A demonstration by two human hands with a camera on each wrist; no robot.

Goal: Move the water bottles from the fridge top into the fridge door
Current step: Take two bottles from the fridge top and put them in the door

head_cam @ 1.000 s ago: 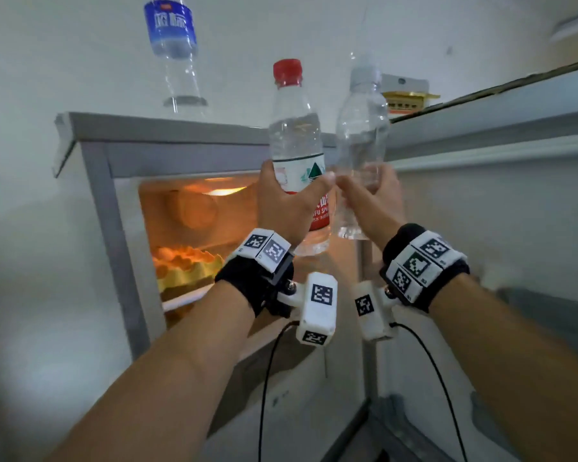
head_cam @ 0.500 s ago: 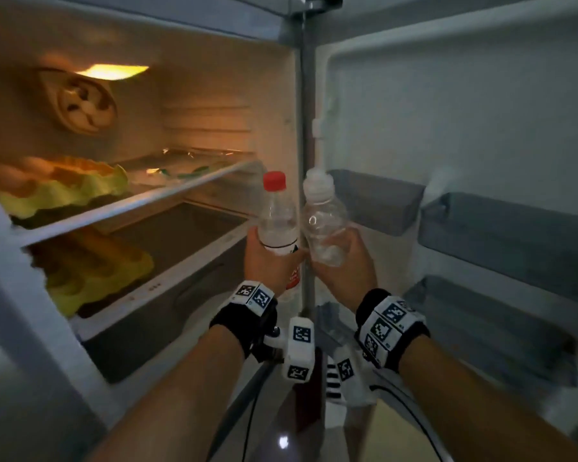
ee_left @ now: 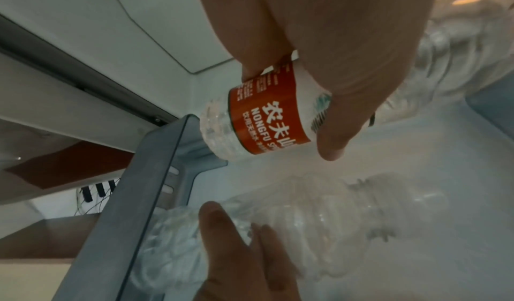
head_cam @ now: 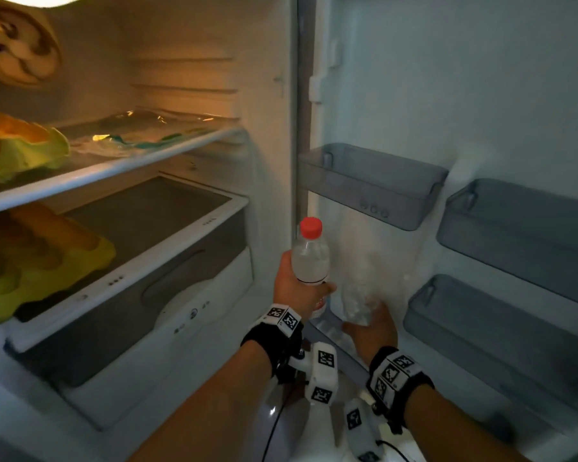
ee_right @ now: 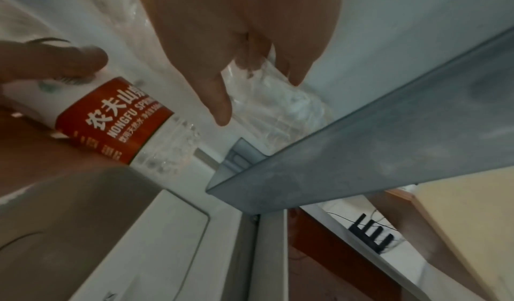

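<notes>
My left hand (head_cam: 301, 290) grips a red-capped water bottle (head_cam: 309, 255) with a red label (ee_left: 267, 116), upright, close to the door's hinge side. My right hand (head_cam: 371, 323) grips a clear, label-free bottle (head_cam: 359, 281), blurred in the head view, just right of the first. In the right wrist view the clear bottle's (ee_right: 274, 110) base dips behind the wall of a low grey door bin (ee_right: 361, 143). The red-label bottle (ee_right: 116, 118) hangs just above that bin's rim (ee_left: 155, 173). The fridge top is out of view.
The open door carries grey bins: one upper left (head_cam: 371, 185), one to the right (head_cam: 521, 225), one lower right (head_cam: 481, 331). The fridge body on the left holds a glass shelf (head_cam: 114, 168), yellow egg trays (head_cam: 47, 261) and a drawer (head_cam: 167, 295).
Both hands have brought their bottles down from the height of the fridge top to the lower part of the open door. The clear bottle has dropped lower than the red-capped one.
</notes>
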